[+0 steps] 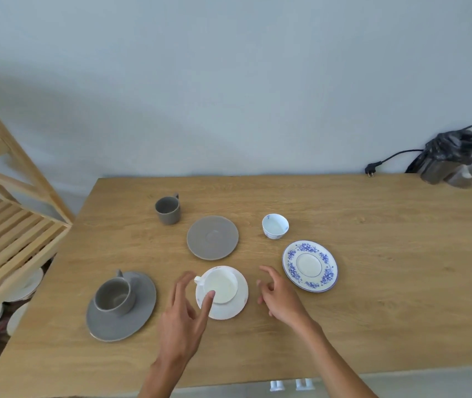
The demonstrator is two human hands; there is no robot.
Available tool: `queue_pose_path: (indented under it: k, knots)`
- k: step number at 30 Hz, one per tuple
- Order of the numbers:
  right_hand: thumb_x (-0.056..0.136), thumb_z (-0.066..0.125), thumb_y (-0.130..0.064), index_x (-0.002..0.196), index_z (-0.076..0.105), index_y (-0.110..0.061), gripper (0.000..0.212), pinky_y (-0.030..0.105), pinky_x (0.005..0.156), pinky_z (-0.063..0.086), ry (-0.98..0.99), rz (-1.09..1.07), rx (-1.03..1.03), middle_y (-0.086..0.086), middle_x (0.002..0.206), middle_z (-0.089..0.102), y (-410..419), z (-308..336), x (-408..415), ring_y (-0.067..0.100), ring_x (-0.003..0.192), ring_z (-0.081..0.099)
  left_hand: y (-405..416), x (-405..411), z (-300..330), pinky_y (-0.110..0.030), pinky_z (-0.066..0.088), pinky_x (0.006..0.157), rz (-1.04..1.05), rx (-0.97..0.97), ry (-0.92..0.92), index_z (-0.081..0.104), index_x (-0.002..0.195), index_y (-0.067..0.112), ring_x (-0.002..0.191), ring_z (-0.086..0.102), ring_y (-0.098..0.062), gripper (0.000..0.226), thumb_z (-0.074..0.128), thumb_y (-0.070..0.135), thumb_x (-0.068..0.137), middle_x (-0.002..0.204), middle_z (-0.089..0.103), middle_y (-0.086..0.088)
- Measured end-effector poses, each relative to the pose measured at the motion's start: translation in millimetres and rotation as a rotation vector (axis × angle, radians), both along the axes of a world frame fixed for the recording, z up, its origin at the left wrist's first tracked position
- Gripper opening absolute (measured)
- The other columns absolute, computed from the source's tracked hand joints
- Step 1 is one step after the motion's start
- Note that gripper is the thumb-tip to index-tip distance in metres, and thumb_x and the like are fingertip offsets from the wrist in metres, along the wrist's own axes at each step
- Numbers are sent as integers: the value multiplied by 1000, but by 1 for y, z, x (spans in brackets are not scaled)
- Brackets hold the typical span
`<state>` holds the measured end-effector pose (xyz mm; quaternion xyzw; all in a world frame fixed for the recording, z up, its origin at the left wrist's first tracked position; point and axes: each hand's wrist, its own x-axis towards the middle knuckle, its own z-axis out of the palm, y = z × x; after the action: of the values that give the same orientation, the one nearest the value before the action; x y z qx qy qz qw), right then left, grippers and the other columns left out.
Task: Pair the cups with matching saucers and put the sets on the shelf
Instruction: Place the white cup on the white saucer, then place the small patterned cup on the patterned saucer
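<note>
A white cup (219, 285) stands on a white saucer (229, 310) near the table's front. My left hand (183, 314) hovers at the saucer's left edge, fingers spread, one fingertip over the cup's rim. My right hand (279, 295) is open just right of the saucer, apart from it. A grey cup (115, 295) sits on a grey saucer (142, 305) at the left. Farther back stand a second grey cup (167, 210) and a bare grey saucer (212, 237). A blue-patterned cup (275, 226) stands behind a blue-flowered saucer (310, 265).
A slatted wooden shelf (7, 225) stands at the table's left, with white dishes (25, 285) beneath it. A dark bag-covered appliance (458, 159) with a loose plug (370, 170) sits at the back right corner. The wooden table (387, 282) has bare room on the right.
</note>
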<state>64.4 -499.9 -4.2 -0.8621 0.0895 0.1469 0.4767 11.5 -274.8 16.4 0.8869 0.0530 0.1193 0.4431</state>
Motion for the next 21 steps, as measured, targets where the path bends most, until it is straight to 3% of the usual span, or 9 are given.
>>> queue_pose_path:
  k: [2, 5, 8, 12, 16, 21]
  knots:
    - [103, 49, -26, 139, 50, -34, 36, 23, 45, 47, -17, -80, 23, 16, 84, 73, -9, 7, -3, 3, 40, 51, -4, 14, 12, -26, 49, 54, -54, -10, -67, 51, 126, 30, 65, 60, -9, 44, 59, 52, 90, 125, 55, 12]
    - [103, 49, -22, 135, 54, -33, 34, 26, 46, 48, -36, -225, 56, 12, 75, 70, -27, 11, -11, 7, 43, 51, -19, 40, 27, -32, 53, 60, -160, 1, -115, 45, 132, 31, 62, 61, -11, 43, 53, 50, 94, 138, 46, 18]
    - [103, 51, -23, 131, 56, -35, 31, 23, 43, 45, -54, -357, 62, 7, 73, 71, -50, 16, -18, 7, 37, 48, -42, 67, 34, -32, 50, 60, -239, 43, -86, 39, 136, 33, 57, 62, -13, 49, 45, 56, 93, 140, 43, 17]
    - [102, 52, -20, 129, 58, -32, 30, 22, 38, 39, -40, -491, 64, 11, 77, 71, -79, 12, -15, 14, 36, 48, -72, 91, 31, -36, 50, 63, -310, 109, -77, 40, 137, 31, 70, 66, -23, 48, 47, 53, 95, 133, 48, 13]
    - [98, 53, -16, 129, 58, -24, 32, 24, 39, 46, -28, -587, 2, 13, 91, 72, -109, 2, -9, 13, 36, 56, -98, 110, 21, -38, 53, 69, -340, 144, -67, 46, 132, 32, 71, 66, -23, 40, 52, 47, 96, 137, 47, 12]
    - [98, 54, -20, 135, 54, -23, 36, 25, 40, 47, 37, -555, -48, 11, 91, 71, -143, -8, 1, 15, 39, 60, -129, 139, 3, -41, 54, 73, -313, 207, -9, 47, 134, 27, 95, 66, -25, 42, 55, 41, 95, 140, 49, 6]
